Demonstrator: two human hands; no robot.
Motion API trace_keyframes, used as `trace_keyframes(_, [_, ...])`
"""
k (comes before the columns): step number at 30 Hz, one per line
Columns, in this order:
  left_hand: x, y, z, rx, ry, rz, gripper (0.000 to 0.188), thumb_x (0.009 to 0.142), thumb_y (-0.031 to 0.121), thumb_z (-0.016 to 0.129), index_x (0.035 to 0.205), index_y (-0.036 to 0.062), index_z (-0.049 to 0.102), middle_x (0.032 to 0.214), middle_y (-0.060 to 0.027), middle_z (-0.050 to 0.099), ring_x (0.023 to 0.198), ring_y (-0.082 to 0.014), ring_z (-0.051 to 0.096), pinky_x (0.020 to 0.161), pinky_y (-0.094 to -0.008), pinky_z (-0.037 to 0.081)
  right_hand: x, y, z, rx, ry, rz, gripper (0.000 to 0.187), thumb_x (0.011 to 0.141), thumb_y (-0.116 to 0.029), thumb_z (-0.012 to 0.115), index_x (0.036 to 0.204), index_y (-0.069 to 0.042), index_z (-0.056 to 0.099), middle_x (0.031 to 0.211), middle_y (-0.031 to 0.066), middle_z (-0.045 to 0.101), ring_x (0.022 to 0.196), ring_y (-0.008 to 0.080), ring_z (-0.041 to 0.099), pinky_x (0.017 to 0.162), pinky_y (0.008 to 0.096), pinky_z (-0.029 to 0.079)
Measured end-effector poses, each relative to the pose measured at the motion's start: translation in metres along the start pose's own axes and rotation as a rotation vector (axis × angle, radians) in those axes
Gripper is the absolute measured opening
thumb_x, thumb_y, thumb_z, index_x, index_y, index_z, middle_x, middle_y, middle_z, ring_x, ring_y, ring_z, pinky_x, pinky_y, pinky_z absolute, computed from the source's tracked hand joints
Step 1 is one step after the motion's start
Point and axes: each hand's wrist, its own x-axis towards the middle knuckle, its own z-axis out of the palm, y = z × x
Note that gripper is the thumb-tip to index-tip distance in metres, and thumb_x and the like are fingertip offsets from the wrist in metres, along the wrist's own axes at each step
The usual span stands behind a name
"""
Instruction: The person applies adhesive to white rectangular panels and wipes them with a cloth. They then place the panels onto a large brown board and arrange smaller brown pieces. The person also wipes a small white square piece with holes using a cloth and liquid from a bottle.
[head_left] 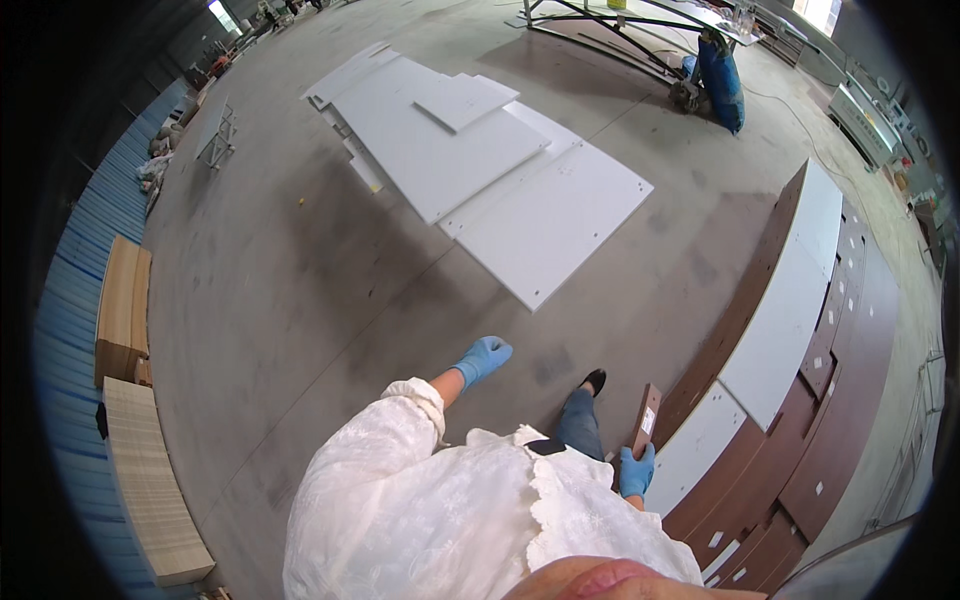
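Near on the right, the right hand (637,470) grips a narrow brown board (648,418) by its near end, close beside the stacked panels (795,410). Slightly farther, the left hand (483,360) is curled, nothing visible in it; how tightly, I cannot tell. Carrying seems in hand; moving on calls for keeping the board clear of the stack. White panels (555,215) lie beyond.
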Motion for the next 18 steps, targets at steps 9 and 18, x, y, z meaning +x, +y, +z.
trace_keyframes(9, [0.192, 0.108, 0.060, 0.189, -0.125, -0.190, 0.045, 0.090, 0.044, 0.068, 0.107, 0.0035, 0.077, 0.100, -0.0115, 0.077, 0.088, -0.0213, 0.072, 0.081, -0.0388, 0.056, 0.254, -0.098, -0.078, -0.096, 0.020, -0.097, 0.073, 0.082, -0.033, 0.073, 0.144, 0.001, 0.054, 0.134, 0.0302, 0.065, 0.123, 0.0444, 0.064, 0.102, 0.0486, 0.051])
trace_keyframes(18, [0.364, 0.128, 0.050, 0.281, -0.152, -0.470, 0.044, 0.092, 0.043, 0.066, 0.104, 0.0013, 0.074, 0.086, -0.0139, 0.072, 0.073, -0.0266, 0.068, 0.063, -0.0437, 0.054, 0.475, -0.193, -0.113, -0.154, 0.023, 0.056, 0.074, 0.082, -0.039, 0.074, 0.144, -0.003, 0.054, 0.131, 0.0298, 0.066, 0.122, 0.0455, 0.065, 0.101, 0.0498, 0.052])
